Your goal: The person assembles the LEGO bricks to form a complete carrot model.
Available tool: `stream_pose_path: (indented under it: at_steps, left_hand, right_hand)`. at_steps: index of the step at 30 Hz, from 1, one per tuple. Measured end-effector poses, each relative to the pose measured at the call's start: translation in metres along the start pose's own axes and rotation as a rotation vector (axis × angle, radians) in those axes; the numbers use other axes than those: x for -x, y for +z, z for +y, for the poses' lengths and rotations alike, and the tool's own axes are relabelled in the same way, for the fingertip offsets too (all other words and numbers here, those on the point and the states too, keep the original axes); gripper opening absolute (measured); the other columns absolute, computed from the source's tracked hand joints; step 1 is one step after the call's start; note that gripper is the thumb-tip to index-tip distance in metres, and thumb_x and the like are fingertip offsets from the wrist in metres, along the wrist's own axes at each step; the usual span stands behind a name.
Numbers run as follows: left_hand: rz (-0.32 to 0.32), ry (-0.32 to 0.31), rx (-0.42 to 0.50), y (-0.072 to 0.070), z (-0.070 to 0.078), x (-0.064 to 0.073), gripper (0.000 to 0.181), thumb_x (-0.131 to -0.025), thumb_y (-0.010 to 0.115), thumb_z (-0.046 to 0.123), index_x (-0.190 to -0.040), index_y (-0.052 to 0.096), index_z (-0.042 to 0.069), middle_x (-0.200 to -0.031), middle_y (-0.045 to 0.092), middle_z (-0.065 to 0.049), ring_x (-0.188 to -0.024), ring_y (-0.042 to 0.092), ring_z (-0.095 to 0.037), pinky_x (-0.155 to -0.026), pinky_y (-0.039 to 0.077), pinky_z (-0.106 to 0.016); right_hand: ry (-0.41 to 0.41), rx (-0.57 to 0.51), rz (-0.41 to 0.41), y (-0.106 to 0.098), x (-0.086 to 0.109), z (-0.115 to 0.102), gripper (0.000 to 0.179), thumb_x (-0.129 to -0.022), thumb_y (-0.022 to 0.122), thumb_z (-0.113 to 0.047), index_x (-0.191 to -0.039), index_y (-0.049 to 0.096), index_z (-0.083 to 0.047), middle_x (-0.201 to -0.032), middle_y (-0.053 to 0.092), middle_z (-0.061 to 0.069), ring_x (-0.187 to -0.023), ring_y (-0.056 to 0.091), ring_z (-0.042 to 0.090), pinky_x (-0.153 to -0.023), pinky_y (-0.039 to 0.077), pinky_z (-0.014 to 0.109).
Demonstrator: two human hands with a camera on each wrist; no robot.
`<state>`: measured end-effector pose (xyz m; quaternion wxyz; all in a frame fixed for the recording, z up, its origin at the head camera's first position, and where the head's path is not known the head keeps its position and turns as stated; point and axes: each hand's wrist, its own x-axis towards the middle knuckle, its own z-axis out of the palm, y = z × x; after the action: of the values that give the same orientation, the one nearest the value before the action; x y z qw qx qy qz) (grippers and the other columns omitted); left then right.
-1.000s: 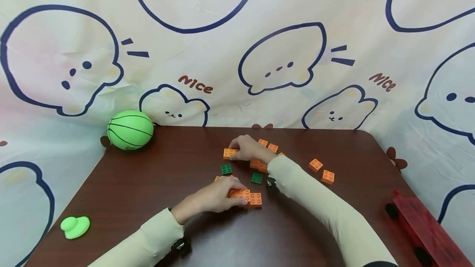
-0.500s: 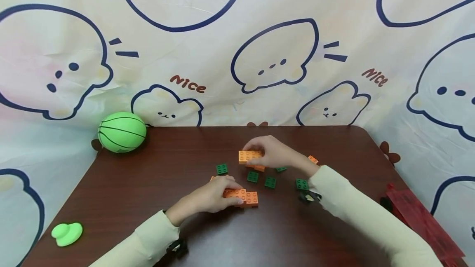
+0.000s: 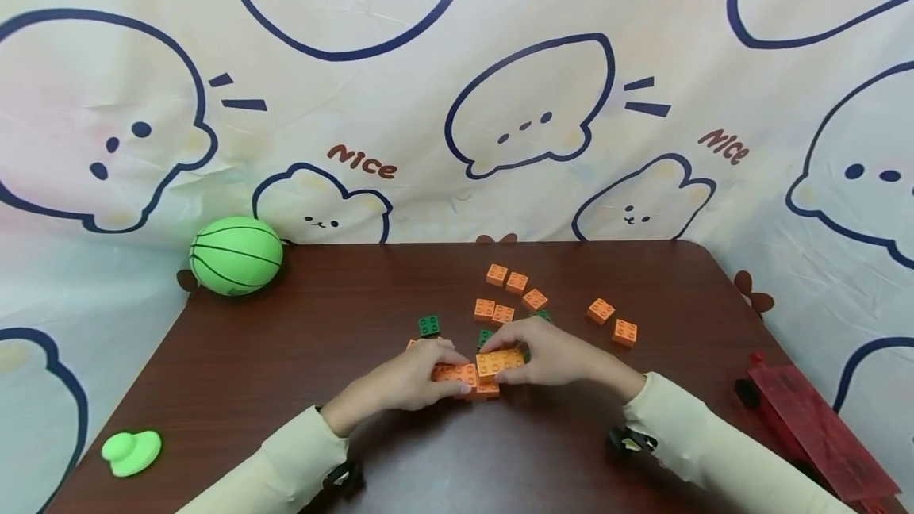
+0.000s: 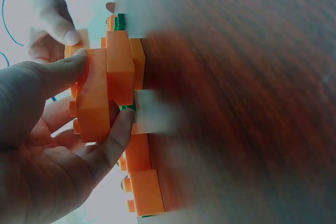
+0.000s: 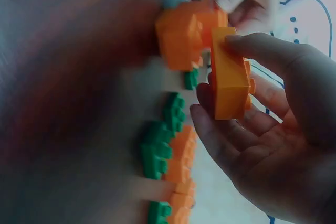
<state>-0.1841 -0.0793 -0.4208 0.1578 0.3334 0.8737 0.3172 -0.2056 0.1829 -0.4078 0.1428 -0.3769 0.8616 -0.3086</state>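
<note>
My left hand (image 3: 403,377) pinches an orange building brick (image 4: 93,98) between thumb and fingers. That brick sits stepped over other orange bricks (image 4: 120,66) in a low stack at the table's middle. In my right hand (image 3: 553,351), thumb and fingers grip a lighter, yellow-orange long brick (image 5: 231,80), studs up in the head view. It is right at the stack's right end, overlapping the lower orange brick (image 3: 489,392) there. Part of the stack is hidden behind my left hand.
Several small orange bricks (image 3: 497,274) lie behind the hands, and two more orange bricks (image 3: 601,310) lie to the right. Green bricks (image 3: 429,326) are nearby. A green ball (image 3: 236,255), a lime-green hat-shaped piece (image 3: 132,452) and a red wheeled toy (image 3: 821,427) stand towards the table's sides.
My right hand has brought the yellow-orange brick from the back of the table forward to the stack's right end. My left hand stays on the stack.
</note>
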Motion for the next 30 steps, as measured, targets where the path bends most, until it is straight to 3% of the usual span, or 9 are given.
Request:
stream_pose_path:
  at_steps: [13,30]
  left_hand:
    - [-0.002,-0.002,0.007,0.0002,0.0015,0.0007,0.029,-0.096,0.074,0.03,-0.121,0.077,0.013,-0.1,0.068,0.004,-0.087,0.052,-0.008,-0.071,0.046,-0.022]
    - [-0.003,0.001,-0.001,0.0,0.0004,0.0002,0.032,-0.096,0.074,0.031,-0.122,0.076,0.013,-0.097,0.066,0.005,-0.084,0.051,-0.008,-0.069,0.044,-0.022]
  right_hand:
    - [-0.016,-0.099,-0.037,0.0106,0.0005,0.0015,0.029,-0.09,0.082,-0.024,-0.117,0.076,-0.019,-0.111,0.077,-0.005,-0.096,0.066,0.002,-0.087,0.057,0.026]
    - [-0.023,-0.072,-0.101,0.0074,-0.006,0.003,0.029,-0.091,0.081,-0.025,-0.118,0.077,-0.017,-0.111,0.077,-0.006,-0.091,0.065,0.0,-0.084,0.056,0.02]
